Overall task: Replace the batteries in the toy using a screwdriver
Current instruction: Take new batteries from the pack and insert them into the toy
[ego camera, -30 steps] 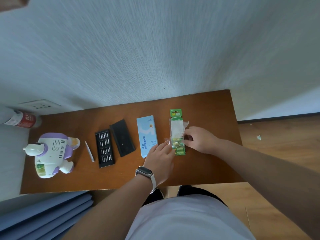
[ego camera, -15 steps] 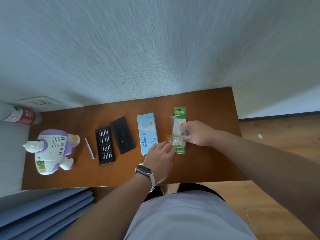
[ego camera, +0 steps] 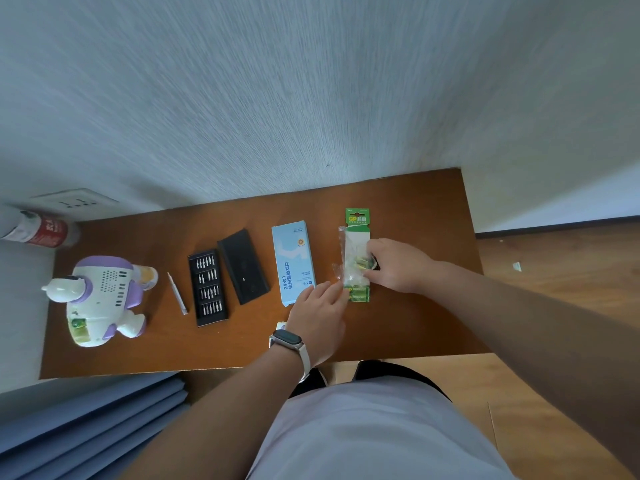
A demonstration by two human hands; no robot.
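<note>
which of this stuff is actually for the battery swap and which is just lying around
For the job:
toy
battery pack, with left hand and right hand on it
screwdriver
bit tray
black case

Lying about:
blue box
red-labelled can
wall socket

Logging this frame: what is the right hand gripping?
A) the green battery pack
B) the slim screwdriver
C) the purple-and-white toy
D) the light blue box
A: the right hand pinches the clear blister of the green battery pack; the toy, screwdriver and light blue box lie to its left, untouched by it.
</note>
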